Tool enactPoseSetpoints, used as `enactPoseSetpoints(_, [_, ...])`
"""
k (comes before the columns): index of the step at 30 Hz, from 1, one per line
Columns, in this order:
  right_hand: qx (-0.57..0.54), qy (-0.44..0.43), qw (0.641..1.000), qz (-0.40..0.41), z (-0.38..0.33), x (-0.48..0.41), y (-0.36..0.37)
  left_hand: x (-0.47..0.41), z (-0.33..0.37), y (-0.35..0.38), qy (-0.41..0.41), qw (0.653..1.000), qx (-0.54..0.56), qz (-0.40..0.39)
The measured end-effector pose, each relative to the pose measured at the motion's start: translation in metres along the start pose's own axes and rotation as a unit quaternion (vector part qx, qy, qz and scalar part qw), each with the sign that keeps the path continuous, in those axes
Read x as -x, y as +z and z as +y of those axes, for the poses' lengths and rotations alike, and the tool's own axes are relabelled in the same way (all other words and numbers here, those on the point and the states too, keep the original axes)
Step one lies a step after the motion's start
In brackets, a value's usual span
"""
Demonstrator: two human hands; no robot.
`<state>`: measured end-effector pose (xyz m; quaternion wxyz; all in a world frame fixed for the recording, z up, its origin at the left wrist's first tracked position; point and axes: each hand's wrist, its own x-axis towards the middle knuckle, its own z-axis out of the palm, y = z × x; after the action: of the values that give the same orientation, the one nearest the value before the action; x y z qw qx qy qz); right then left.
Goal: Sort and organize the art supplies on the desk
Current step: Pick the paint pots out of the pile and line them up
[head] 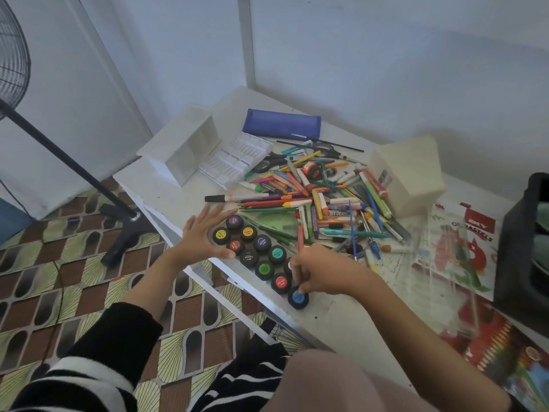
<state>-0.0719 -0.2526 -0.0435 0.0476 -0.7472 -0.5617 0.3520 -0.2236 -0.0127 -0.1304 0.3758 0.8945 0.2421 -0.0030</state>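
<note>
Right hand (318, 272) pinches small blue-lidded black plastic paint pot (298, 297) at its lid, likely light, rigid, slick; left hand (205, 233) spread flat.

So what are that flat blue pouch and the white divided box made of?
The flat blue pouch looks like soft matte fabric or mesh: it lies limp. The white divided box seems rigid matte plastic, thin straight walls; possibly board.

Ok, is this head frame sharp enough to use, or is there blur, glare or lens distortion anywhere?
Head view: soft even light, no glare; round black poster-paint pots and the heap of coloured pens read sharp; the red printed box at lower right is smeared; the white wall post and panel edges lean, wide-lens stretch.
</note>
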Motion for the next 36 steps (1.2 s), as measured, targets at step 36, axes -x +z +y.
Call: enactPoseSetpoints(36, [-0.156,-0.054,0.969,0.184,0.078,-0.065,-0.085,-0.002,0.0,0.0,0.003,1.0,-0.02,0.004])
